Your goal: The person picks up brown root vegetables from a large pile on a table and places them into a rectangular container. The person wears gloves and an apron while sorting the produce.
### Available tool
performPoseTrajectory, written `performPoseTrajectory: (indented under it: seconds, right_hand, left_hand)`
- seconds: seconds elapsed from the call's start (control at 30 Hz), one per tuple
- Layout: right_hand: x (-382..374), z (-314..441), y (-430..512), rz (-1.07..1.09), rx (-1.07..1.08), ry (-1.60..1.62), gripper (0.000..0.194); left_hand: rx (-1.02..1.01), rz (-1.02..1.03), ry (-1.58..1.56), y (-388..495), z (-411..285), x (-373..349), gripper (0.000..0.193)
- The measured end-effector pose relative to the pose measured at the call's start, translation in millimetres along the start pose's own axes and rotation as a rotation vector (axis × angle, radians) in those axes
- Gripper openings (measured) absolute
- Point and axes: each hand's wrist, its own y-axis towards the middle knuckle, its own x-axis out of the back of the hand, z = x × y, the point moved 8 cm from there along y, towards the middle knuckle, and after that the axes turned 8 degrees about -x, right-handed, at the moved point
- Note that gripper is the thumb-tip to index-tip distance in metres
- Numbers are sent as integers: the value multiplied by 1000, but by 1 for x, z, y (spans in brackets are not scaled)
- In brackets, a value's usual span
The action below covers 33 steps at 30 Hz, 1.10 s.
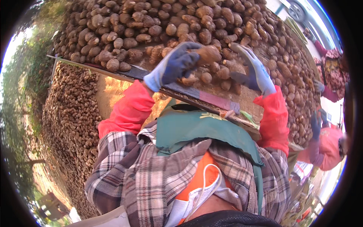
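My left hand [181, 61], in a blue coated work glove, grips a brown taro corm [209, 54] above the near edge of a large heap of taro corms [154, 29]. My right hand [251, 66], gloved alike, is spread apart over the heap to the right; no corm shows in its grasp, though its palm is partly turned from view. Between and below the hands, several loose corms [224, 73] lie on the soil-covered work surface. Both forearms wear red sleeves.
A cloth-wrapped table edge [198, 95] runs in front of my waist. Another heap of small corms [73, 113] covers the ground at left. On the right, a co-worker in a pink top [329, 147] and another in patterned clothing [334, 65] stand by the heap.
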Motion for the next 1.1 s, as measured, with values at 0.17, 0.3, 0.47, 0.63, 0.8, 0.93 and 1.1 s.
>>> performPoseTrajectory:
  seconds: [0.17,0.3,0.47,0.63,0.8,0.93,1.1]
  right_hand:
    - [-17,67,8,-48,220,40,52]
    - [-25,69,9,-456,202,-156,43]
    - [-43,16,9,-162,-235,487,41]
    - [1,39,-19,-381,114,-141,38]
    - [-27,9,-7,-232,-183,490,21]
    - [-59,17,27,-117,-405,904,25]
    - [-106,87,73,109,-322,1002,58]
  left_hand:
    - [-61,116,-307,9,-3,-57,30]
    - [-43,-272,-385,32,31,-22,28]
    - [-746,-331,847,56,-42,79,25]
    - [25,-1171,1482,9,-122,340,76]
    - [83,-1145,1342,-6,-88,432,63]
    - [-268,-832,427,-23,-67,393,39]
    - [-672,-223,-343,-36,-74,172,51]
